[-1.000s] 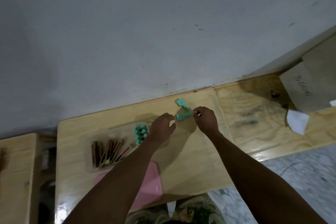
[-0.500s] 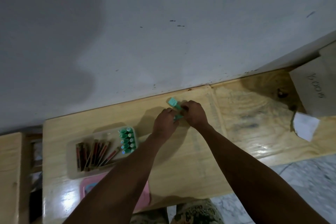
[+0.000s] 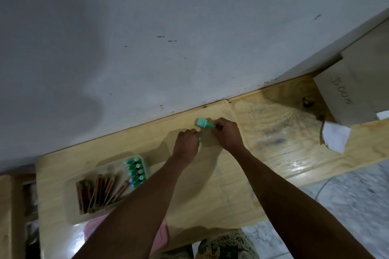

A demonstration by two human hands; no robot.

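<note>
A small teal plastic piece (image 3: 203, 123) lies near the back edge of the wooden table (image 3: 221, 191), by the wall. My right hand (image 3: 227, 134) pinches its right end with curled fingers. My left hand (image 3: 187, 144) is curled just to the left, and a sliver of a second teal piece (image 3: 200, 139) shows at its fingertips; the rest of that piece is hidden in the hand. A clear tray (image 3: 71, 214) at the left holds several teal pieces (image 3: 134, 171) and several dark red-brown sticks (image 3: 99, 192).
A pink flat object (image 3: 162, 235) lies at the table's front edge under my left forearm. A cardboard box (image 3: 345, 94) and a white paper scrap (image 3: 335, 139) sit at the right on a second wooden surface. The grey wall stands right behind the table.
My hands held one teal piece between them a second ago. My left hand has since closed round it, and my right hand has moved up to the other teal piece by the wall.
</note>
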